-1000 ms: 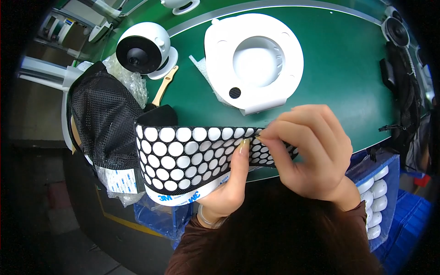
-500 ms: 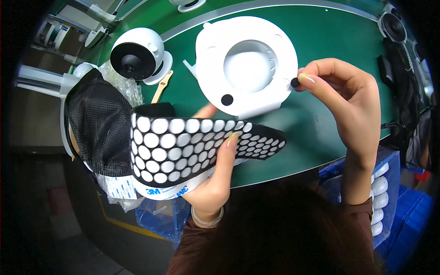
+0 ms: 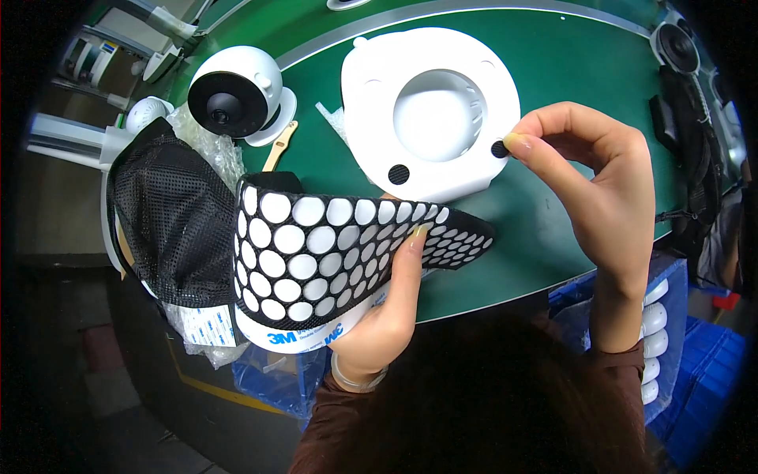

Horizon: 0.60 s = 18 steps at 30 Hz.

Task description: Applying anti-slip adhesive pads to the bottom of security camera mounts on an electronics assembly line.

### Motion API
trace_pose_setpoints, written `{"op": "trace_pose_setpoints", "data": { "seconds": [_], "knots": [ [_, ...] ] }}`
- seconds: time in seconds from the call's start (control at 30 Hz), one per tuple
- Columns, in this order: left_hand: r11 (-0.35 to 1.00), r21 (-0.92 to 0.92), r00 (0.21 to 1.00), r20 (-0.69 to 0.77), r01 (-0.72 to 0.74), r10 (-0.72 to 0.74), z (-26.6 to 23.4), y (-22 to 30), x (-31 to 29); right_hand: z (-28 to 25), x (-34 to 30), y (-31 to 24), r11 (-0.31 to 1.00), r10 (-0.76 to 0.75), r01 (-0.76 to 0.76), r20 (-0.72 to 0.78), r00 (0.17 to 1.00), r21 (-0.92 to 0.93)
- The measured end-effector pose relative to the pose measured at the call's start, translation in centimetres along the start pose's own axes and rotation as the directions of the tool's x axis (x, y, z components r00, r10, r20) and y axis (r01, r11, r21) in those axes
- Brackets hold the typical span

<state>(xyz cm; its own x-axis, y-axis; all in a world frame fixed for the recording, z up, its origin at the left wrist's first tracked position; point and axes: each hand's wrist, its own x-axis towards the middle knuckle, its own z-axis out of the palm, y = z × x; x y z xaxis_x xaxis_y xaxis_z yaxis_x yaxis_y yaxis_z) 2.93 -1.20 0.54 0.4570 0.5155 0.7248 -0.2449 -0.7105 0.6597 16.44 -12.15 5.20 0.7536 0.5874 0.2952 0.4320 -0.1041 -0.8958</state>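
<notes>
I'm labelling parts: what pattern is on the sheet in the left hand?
The sheet has rows of white circles on black, clearest in the head view.

A workshop (factory-like), shown by the green bench (image 3: pixel 576 71) and crated white domes (image 3: pixel 654 319).

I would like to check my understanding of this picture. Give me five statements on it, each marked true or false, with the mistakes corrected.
1. The left hand holds a spotted strip. True.
2. The right hand holds scissors. False: its fingertips hold a small black disc.
3. Another black disc sits on the white housing. True.
4. The round white camera is right of the housing. False: it is on the left.
5. A wooden stick shows between the camera and the strip. True.
</notes>
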Motion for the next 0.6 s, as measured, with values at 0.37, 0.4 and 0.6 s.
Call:
{"op": "trace_pose_setpoints", "data": {
  "seconds": [0.37, 0.4, 0.6],
  "knots": [
    [0.990, -0.053, 0.991, 0.009, 0.134, -0.134, 0.1, 0.1, -0.1, 0.3, -0.2, -0.1, 0.982, -0.091, 0.081, -0.051, 0.995, -0.173],
    [0.955, -0.144, 0.960, -0.067, 0.259, -0.270, 0.2, 0.5, -0.1, 0.4, -0.3, 0.0, 0.982, -0.092, 0.081, -0.053, 0.994, -0.172],
    [0.800, -0.486, 0.882, -0.116, 0.351, -0.458, -0.8, 1.4, -0.2, 1.2, -3.7, -0.9, 0.912, -0.336, 0.345, 0.077, 0.939, -0.223]
  ]
}}
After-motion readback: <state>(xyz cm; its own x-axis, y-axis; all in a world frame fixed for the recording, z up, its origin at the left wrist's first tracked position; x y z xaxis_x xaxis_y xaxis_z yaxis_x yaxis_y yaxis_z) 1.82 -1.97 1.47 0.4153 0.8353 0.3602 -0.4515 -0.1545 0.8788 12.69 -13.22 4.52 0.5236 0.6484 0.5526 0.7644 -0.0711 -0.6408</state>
